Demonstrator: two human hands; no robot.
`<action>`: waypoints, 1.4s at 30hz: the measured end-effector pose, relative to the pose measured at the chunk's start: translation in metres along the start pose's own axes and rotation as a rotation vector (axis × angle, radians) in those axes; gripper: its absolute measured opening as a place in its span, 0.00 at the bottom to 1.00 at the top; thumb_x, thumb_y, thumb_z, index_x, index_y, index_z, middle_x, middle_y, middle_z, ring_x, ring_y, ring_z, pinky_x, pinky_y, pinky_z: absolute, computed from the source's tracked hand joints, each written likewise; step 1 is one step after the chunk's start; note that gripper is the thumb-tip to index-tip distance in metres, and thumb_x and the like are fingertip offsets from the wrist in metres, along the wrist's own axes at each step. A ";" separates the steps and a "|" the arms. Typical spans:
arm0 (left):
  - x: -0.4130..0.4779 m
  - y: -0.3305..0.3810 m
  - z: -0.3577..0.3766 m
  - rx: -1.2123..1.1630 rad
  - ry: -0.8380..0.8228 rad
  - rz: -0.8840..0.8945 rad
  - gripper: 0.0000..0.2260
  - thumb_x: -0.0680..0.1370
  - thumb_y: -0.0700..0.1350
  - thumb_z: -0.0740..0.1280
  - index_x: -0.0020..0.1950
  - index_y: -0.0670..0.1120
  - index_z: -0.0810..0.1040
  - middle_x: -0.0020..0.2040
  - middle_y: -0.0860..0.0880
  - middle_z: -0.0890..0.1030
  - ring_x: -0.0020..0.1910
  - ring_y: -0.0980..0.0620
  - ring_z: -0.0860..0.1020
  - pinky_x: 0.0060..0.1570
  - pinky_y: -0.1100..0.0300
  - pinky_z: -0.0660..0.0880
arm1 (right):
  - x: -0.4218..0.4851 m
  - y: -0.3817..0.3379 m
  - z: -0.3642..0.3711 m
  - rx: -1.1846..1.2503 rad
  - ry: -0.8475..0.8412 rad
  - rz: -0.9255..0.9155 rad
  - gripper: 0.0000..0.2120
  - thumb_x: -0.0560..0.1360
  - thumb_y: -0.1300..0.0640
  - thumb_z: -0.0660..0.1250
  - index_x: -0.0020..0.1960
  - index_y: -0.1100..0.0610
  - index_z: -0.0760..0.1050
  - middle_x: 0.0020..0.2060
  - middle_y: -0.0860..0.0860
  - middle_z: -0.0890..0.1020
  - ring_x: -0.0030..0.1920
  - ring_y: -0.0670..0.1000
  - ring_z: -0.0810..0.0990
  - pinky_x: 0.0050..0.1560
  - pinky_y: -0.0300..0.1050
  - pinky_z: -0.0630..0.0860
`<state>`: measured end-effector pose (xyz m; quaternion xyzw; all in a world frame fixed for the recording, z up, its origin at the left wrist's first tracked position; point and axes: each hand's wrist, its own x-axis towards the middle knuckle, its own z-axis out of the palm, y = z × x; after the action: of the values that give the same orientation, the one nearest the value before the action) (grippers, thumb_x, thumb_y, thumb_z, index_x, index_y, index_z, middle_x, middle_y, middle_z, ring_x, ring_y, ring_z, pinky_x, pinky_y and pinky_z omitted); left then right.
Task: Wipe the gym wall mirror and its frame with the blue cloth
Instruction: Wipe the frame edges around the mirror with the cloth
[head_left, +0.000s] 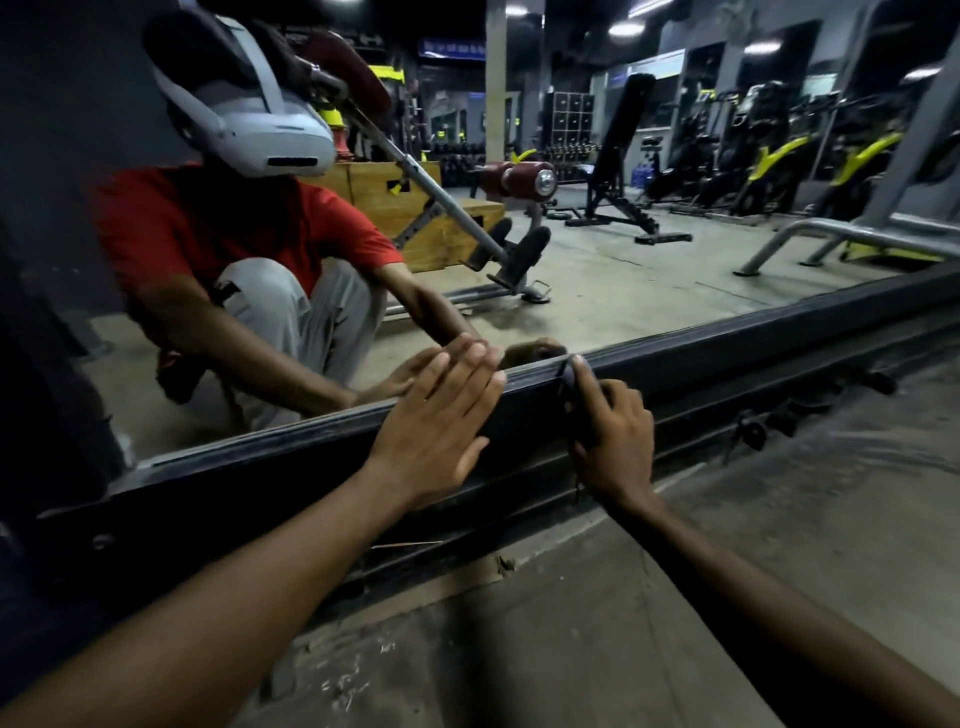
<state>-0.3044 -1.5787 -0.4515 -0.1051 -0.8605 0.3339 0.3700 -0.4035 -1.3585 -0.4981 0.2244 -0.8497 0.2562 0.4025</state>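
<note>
The wall mirror (649, 280) fills the upper view, and its dark bottom frame (727, 348) runs diagonally from lower left to upper right. My left hand (441, 415) lies flat and open against the frame, its fingertips touching the glass edge. My right hand (613, 431) grips the frame just to the right. A dark bit of the blue cloth (569, 382) shows pressed under its fingers against the frame's top edge; most of the cloth is hidden by the hand.
A dusty concrete floor (571, 649) lies below the frame, with a metal rail and bolts (753, 431) along the base. The mirror reflects a crouching person in a red shirt, benches, wooden boxes and yellow gym machines.
</note>
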 end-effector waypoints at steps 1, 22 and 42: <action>0.009 0.005 0.002 -0.006 -0.011 -0.010 0.40 0.76 0.60 0.67 0.81 0.41 0.59 0.83 0.38 0.53 0.82 0.39 0.51 0.78 0.41 0.49 | -0.002 -0.005 0.001 0.006 0.000 -0.075 0.30 0.76 0.50 0.62 0.77 0.52 0.67 0.50 0.55 0.77 0.45 0.59 0.74 0.40 0.50 0.70; 0.073 0.045 0.017 0.061 -0.031 0.016 0.39 0.79 0.62 0.61 0.83 0.41 0.55 0.83 0.36 0.48 0.82 0.36 0.48 0.79 0.39 0.45 | 0.034 0.092 -0.012 -0.036 -0.117 -0.292 0.31 0.75 0.52 0.69 0.77 0.46 0.67 0.47 0.54 0.73 0.42 0.58 0.74 0.35 0.48 0.70; 0.137 0.106 0.005 0.078 -0.156 -0.005 0.41 0.78 0.58 0.65 0.83 0.40 0.53 0.83 0.39 0.48 0.83 0.40 0.47 0.79 0.42 0.51 | 0.069 0.216 -0.020 0.207 -0.104 -0.058 0.35 0.70 0.53 0.68 0.76 0.42 0.66 0.48 0.54 0.72 0.43 0.60 0.76 0.33 0.50 0.76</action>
<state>-0.4115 -1.4428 -0.4461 -0.0620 -0.8733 0.3736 0.3065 -0.5586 -1.1926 -0.4866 0.3023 -0.8316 0.3188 0.3396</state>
